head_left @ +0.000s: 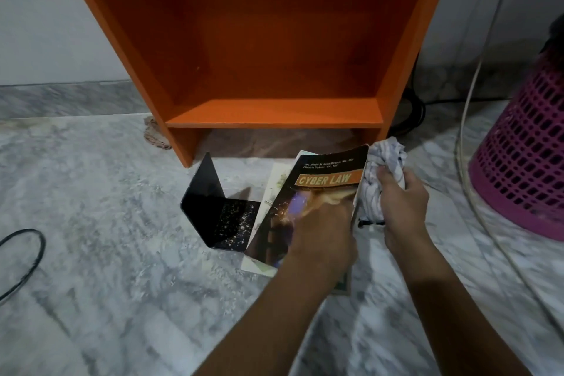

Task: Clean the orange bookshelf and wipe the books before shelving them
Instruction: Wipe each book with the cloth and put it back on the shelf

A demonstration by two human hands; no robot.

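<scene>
My left hand [323,232] grips book [320,186], fingers too blurred to tell; right hand [401,201] fingers curled round cloth [387,156], touching book's edge.

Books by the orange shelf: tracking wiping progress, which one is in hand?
The dark paperback titled Cyber Law, held tilted by the left hand beside the crumpled white cloth in the right hand; the pale books under it lie flat.

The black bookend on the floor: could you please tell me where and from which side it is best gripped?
Probably pinch the black bookend by its upright plate near the top edge, coming from above. That thin plate stands free, while its flat base lies on the floor beside the books, leaving no edge to catch.
</scene>
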